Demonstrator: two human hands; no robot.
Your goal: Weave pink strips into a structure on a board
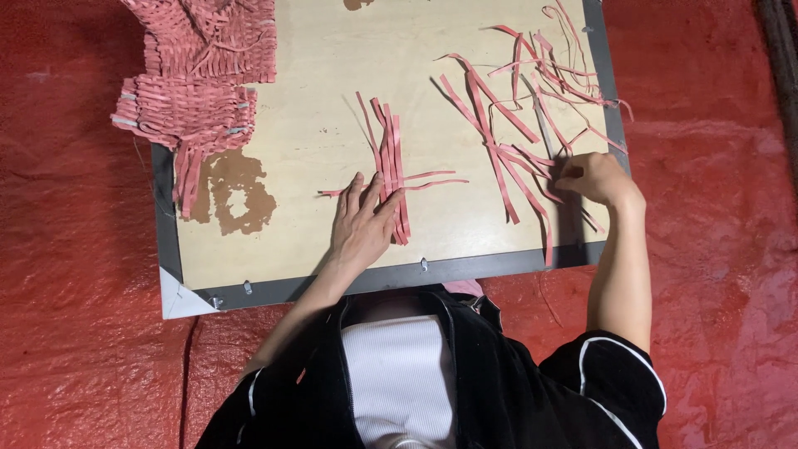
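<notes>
Left hand [362, 224] lies flat, fingers spread, pinning thin pink strips [389, 170] mid wooden board [316, 125]. Right hand [600, 177] pinches loose strips [515, 154] near the board's right edge. Light, floppy; best held at the ends. Woven mat [195, 75] at the board's far-left corner.

One head-worn camera is looking steeply down from above the person's chest, facing the wooden board [316, 125] at close range; red floor sheeting [75, 291] is surrounding that board.
</notes>
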